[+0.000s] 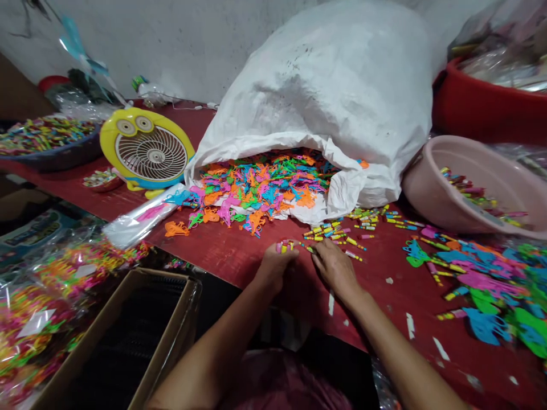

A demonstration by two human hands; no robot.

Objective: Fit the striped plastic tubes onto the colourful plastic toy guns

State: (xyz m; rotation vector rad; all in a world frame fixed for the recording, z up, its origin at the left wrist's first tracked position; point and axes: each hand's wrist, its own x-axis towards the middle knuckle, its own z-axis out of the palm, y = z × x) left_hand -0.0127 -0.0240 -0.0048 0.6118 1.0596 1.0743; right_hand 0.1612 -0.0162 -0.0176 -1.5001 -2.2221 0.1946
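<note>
My left hand (273,263) is closed around several short, bright crayon-like sticks (285,246), whose pink, yellow and red ends poke out above the fingers. Just to its right, my right hand (335,267) rests low over the red table, fingertips pinched at a small yellow-green stick. Beyond the right hand lies a loose heap of the same crayon-like sticks (327,232). A big white sack (342,85) lies behind with its mouth towards me, spilling flat plastic pieces (256,188) in orange, pink, blue and green.
A yellow fan (147,149) and a clear plastic bag pack (139,219) stand left. At right are a pink basin (482,182), a red tub (491,102) and more plastic pieces (491,285). An open cardboard box (160,336) and filled bags (38,319) sit lower left.
</note>
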